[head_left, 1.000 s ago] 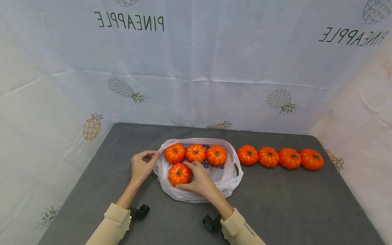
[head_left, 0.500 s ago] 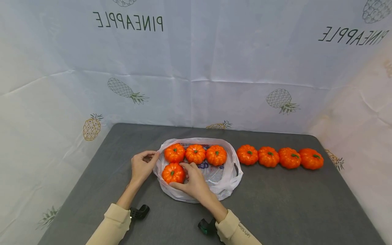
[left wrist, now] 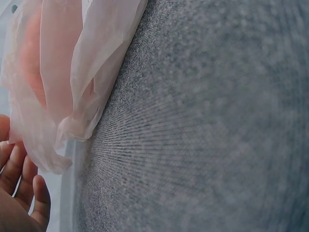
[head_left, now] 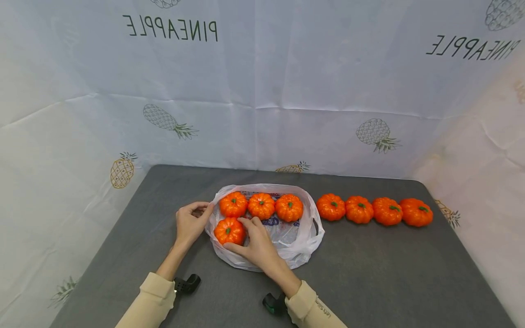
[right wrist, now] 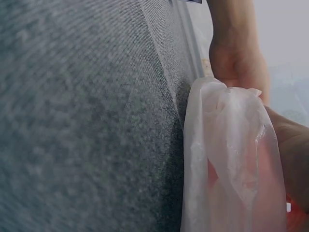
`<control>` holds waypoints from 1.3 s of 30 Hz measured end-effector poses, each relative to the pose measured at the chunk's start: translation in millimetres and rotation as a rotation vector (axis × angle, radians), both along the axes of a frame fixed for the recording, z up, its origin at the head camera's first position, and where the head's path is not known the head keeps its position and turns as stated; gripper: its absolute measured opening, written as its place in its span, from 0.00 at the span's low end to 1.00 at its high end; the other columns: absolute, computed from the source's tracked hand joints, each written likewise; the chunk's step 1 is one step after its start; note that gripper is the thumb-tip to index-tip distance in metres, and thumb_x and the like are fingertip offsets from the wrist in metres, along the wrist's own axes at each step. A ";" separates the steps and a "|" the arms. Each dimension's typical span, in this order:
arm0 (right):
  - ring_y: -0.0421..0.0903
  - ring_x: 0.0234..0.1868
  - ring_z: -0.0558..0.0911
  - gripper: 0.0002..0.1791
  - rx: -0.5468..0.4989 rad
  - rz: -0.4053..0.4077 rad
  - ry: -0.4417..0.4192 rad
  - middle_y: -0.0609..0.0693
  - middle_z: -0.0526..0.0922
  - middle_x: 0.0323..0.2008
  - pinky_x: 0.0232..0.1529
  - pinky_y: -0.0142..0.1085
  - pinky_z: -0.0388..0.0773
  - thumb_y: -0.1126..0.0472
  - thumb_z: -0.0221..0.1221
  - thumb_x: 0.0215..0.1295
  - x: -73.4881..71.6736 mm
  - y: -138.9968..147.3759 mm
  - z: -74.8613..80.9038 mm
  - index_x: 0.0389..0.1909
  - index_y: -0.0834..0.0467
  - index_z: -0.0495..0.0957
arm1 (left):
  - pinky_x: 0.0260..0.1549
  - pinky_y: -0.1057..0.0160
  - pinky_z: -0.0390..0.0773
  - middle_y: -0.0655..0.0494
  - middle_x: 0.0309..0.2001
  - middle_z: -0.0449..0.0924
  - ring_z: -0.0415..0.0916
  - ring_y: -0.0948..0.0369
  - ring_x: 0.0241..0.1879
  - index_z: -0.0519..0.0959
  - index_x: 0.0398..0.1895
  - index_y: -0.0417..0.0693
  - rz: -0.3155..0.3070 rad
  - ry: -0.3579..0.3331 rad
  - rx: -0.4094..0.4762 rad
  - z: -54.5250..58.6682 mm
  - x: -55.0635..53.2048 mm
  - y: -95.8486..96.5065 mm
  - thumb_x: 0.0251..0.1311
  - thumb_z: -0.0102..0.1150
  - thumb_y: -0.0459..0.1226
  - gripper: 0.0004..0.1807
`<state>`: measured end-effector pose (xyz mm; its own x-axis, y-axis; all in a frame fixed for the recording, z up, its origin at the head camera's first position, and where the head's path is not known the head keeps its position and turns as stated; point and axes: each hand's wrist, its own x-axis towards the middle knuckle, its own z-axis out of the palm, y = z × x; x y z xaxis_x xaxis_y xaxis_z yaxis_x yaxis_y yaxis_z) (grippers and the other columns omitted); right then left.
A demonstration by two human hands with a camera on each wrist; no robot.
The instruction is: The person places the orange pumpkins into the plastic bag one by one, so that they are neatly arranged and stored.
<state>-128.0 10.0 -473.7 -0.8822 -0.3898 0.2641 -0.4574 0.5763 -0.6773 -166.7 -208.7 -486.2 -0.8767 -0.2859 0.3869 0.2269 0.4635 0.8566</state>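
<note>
A white plastic bag (head_left: 305, 243) lies spread wide on the table, its mouth facing up. Inside, three small orange pumpkins (head_left: 261, 206) form a row along the far side. A fourth pumpkin (head_left: 229, 231) sits in the near left part of the bag, gripped from its right side between the thumb and fingers of my right hand (head_left: 260, 246). My left hand (head_left: 190, 223) pinches the left rim of the bag. The left wrist view shows that hand (left wrist: 19, 188) beside the bag's thin folds (left wrist: 58, 72), with an orange shape behind the plastic.
To the right of the bag, several more orange pumpkins (head_left: 359, 210) stand in a line on the dark grey table (head_left: 369, 273). A white cloth (head_left: 307, 91) printed with pineapples hangs behind the table and along both sides.
My right hand has shifted left with the fourth pumpkin, bringing it closer to the bag's left wall. The left hand has stayed at the rim.
</note>
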 end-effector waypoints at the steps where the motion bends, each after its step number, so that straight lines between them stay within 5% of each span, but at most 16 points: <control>1: 0.44 0.42 0.75 0.38 0.005 -0.003 0.011 0.53 0.78 0.45 0.47 0.36 0.80 0.46 0.76 0.54 0.4 0.0 0.1 0.62 0.62 0.78 | 0.25 0.79 0.73 0.44 0.24 0.85 0.74 0.73 0.22 0.89 0.29 0.40 -0.001 0.001 0.001 -0.1 0.1 -0.2 0.58 0.74 0.35 0.06; 14: 0.55 0.47 0.80 0.31 -0.142 -0.007 0.088 0.57 0.84 0.47 0.47 0.40 0.78 0.52 0.77 0.54 -6.3 23.9 17.8 0.57 0.61 0.82 | 0.24 0.79 0.73 0.45 0.23 0.85 0.74 0.74 0.22 0.89 0.28 0.41 -0.001 0.023 -0.004 -1.3 -0.4 -3.0 0.57 0.74 0.35 0.06; 25: 0.55 0.46 0.81 0.23 -0.232 -0.105 0.191 0.59 0.85 0.45 0.45 0.48 0.80 0.56 0.75 0.58 -21.5 72.6 30.6 0.52 0.60 0.85 | 0.24 0.79 0.73 0.45 0.23 0.85 0.73 0.73 0.22 0.89 0.29 0.40 0.005 0.010 -0.011 -1.0 0.4 -3.6 0.57 0.74 0.35 0.06; 29: 0.55 0.51 0.82 0.20 -0.224 -0.160 0.225 0.59 0.85 0.46 0.53 0.53 0.80 0.58 0.75 0.57 -28.1 92.8 35.8 0.50 0.59 0.86 | 0.24 0.79 0.73 0.44 0.24 0.85 0.73 0.73 0.21 0.89 0.29 0.40 0.003 0.009 -0.007 0.5 0.6 -4.4 0.57 0.74 0.35 0.06; 39: 0.62 0.49 0.81 0.22 -0.188 -0.294 0.235 0.64 0.84 0.46 0.51 0.60 0.77 0.60 0.74 0.57 -47.9 142.6 39.5 0.51 0.64 0.86 | 0.24 0.79 0.73 0.44 0.24 0.85 0.73 0.73 0.21 0.89 0.29 0.40 0.008 0.004 -0.008 1.8 3.0 -5.7 0.57 0.74 0.35 0.06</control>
<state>-175.8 152.6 -434.2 -0.8561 -0.0565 0.5137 -0.4463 0.5819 -0.6799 -163.7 -214.3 -484.4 -0.8726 -0.2898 0.3933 0.2269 0.4726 0.8516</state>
